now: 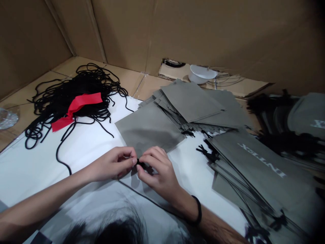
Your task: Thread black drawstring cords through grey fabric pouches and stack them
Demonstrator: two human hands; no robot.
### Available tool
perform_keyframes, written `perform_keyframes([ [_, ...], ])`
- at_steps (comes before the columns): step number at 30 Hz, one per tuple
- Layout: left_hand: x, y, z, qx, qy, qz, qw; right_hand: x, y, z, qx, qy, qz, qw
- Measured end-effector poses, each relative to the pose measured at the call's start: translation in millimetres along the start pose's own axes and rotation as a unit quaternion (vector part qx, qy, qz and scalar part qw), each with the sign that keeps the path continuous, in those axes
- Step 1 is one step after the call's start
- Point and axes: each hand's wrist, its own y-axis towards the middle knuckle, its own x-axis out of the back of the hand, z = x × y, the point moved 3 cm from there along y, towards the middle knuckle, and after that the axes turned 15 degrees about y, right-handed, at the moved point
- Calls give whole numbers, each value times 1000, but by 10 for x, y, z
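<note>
My left hand (115, 164) is closed, thumb and forefinger pinching a short bit of black cord (139, 194). Close beside it, my right hand (158, 169) pinches the same dark spot between thumb and fingers. That spot is at the near edge of a flat grey bag (149, 127) lying on the white surface. A length of the cord trails from below my left hand toward my right wrist. The fingertips hide most of the cord between them, so whether it is knotted there I cannot make out. A black band circles my right wrist.
A tangled heap of black cords (68, 89) with a red strip (85, 100) lies back left. Grey bags (193, 101) are stacked behind. Lettered bags with cords (259, 162) lie right. A white bowl-like piece (201, 74) sits by the cardboard wall (203, 30).
</note>
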Motion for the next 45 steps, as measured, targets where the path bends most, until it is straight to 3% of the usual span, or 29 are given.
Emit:
perform_keyframes([
  [13,42,0,-50,-43,152,-33,987,-26,8,30,8,-24,27,999],
  [26,31,5,14,11,-20,-15,1000,-15,7,2,2,-11,15,1000],
  [33,69,29,25,-2,-45,-49,998,12,-1,0,-17,-77,-39,996],
  [40,28,33,33,9,-74,-35,997,3,-1,16,0,-73,-46,996],
  [45,35,46,59,14,-151,-31,988,2,-15,33,25,-98,-34,994],
])
